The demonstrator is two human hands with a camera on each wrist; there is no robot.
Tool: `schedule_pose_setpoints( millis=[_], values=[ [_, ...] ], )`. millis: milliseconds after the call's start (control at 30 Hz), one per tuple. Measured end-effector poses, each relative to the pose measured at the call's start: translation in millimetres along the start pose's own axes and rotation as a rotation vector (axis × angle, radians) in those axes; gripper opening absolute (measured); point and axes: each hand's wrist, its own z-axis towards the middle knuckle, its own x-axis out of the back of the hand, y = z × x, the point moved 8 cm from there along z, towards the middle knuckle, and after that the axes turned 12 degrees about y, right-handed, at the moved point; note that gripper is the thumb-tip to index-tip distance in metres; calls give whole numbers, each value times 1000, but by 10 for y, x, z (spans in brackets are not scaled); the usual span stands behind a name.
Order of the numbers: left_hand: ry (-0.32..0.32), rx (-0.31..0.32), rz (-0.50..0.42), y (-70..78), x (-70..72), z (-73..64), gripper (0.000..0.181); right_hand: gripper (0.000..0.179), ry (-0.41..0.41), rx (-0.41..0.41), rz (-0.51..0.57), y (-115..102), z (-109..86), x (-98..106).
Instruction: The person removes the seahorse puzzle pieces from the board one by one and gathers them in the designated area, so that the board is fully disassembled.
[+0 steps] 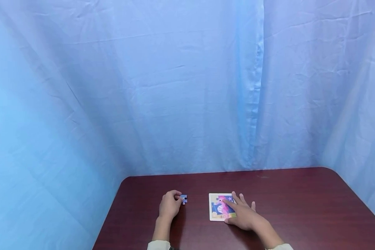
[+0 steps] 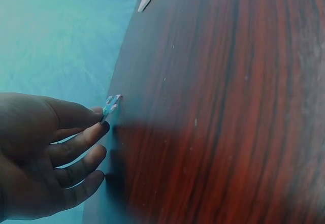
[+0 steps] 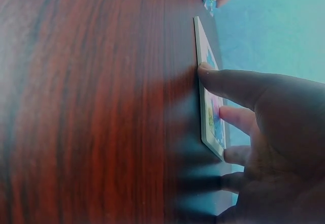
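Observation:
A small blue jigsaw puzzle piece (image 1: 184, 199) is pinched between the thumb and index finger of my left hand (image 1: 170, 205), at the left of the table. In the left wrist view the puzzle piece (image 2: 110, 105) is seen nearly edge-on, and the other fingers hang loosely bent. To the right lies a square puzzle board (image 1: 210, 208) with a white frame and a pink seahorse picture. My right hand (image 1: 245, 214) rests on its right side with fingers spread. The right wrist view has the thumb at the near edge of the board (image 3: 204, 107). The hand covers the board's right part.
The dark red-brown wooden table (image 1: 300, 205) has rounded far corners. Light blue curtains (image 1: 187, 104) hang behind it and along both sides. A strip of bare tabletop separates the puzzle piece from the board.

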Motion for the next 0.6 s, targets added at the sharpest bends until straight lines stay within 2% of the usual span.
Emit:
schedule_pose_setpoints(
  millis=[367,600],
  values=[
    [3,12,22,-60,-22,58,16,79,-2,2,-10,-20,-1,-3],
    [38,-30,67,-18,-20,32,12,80,-6,-4,5,40,26,-46]
  ],
)
